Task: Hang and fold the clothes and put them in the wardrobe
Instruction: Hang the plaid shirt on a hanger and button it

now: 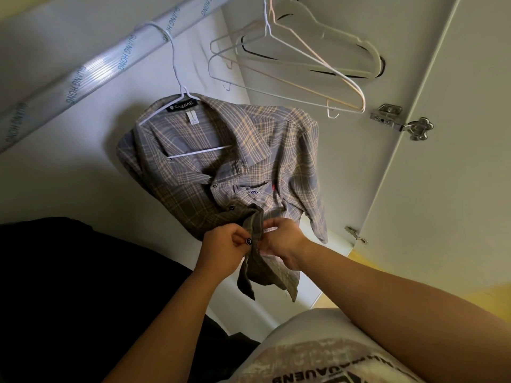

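Inside the wardrobe, the plaid shirt [249, 150] hangs on a white wire hanger [177, 67] hooked over the rail [91, 70], which is wrapped in printed clear plastic. Both hands work the front placket low down: left hand [221, 250] pinches the edge carrying a dark button [249, 240], right hand [284, 244] pinches the opposite edge, fingers curled tight on cloth. Looks like buttoning up so the shirt won't slide off the thin hanger. Two buttons above look done; the hem below the hands is loose and flared. Fabric is a soft woven check, grey with tan lines, bunched at the grip. Empty hangers [290, 76] hang to the right, thin wire plus a thicker pale one. Shiny metal hinge [401, 123] on the open door [456, 161]
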### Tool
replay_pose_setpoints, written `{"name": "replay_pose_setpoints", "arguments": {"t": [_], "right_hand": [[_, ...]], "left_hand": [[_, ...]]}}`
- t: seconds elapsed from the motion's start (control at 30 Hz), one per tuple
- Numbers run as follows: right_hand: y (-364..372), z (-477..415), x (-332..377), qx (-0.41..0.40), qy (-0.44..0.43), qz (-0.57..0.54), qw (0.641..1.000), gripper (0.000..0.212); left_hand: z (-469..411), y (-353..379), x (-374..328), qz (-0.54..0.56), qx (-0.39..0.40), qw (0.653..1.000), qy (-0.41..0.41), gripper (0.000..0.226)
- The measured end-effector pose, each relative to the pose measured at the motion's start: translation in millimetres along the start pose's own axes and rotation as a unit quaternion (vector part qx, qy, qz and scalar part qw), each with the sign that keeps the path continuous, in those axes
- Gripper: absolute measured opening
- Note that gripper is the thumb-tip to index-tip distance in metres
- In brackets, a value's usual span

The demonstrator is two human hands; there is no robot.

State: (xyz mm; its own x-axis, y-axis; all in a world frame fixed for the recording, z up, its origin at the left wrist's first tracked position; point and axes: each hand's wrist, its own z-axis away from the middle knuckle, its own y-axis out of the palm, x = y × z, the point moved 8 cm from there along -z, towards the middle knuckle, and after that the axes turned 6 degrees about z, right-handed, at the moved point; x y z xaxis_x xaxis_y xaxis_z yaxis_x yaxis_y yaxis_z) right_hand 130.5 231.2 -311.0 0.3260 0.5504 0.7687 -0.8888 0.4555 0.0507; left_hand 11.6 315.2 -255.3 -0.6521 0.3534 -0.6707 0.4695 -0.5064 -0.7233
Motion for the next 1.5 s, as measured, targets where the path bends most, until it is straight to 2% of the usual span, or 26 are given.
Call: {"name": "replay_pose_setpoints", "arguments": {"t": [0.27,0.47,0.63,0.9,1.07,1.23,1.37,1.47,1.5], "right_hand": [[5,-1,-1,0.026,-0.011,-0.041,0.999,0.037],[4,0,-1,0.029,-0.011,-0.054,0.998,0.037],[4,2,-2,0.031,-0.012,-0.058,0.998,0.044],[3,1,-1,0.030,-0.017,-0.082,0.996,0.035],[3,2,-3,0.026,-0.021,-0.096,0.995,0.038],[6,3,-1,0.046,-0.016,-0.143,0.989,0.040],[5,3,1,0.044,-0.027,-0.149,0.988,0.041],[2,3,3,0.032,-0.043,-0.123,0.991,0.039],[0,3,4,0.024,-0.050,-0.107,0.993,0.037]], "left_hand": [[1,1,0,-0.028,-0.004,1.000,0.014,0.007],[1,0,-2,-0.022,-0.004,1.000,0.013,0.012],[3,0,-5,-0.035,-0.003,0.999,0.024,0.008],[3,-3,-8,-0.039,-0.011,0.998,0.041,0.006],[4,-2,-10,-0.028,-0.025,0.998,0.050,0.009],[5,-5,-1,0.032,-0.053,0.998,-0.011,0.013],[7,-1,5,0.128,-0.045,0.989,-0.063,0.017],[9,10,11,0.225,-0.012,0.966,-0.128,0.033],[10,15,13,0.273,-0.007,0.949,-0.159,0.031]]}}
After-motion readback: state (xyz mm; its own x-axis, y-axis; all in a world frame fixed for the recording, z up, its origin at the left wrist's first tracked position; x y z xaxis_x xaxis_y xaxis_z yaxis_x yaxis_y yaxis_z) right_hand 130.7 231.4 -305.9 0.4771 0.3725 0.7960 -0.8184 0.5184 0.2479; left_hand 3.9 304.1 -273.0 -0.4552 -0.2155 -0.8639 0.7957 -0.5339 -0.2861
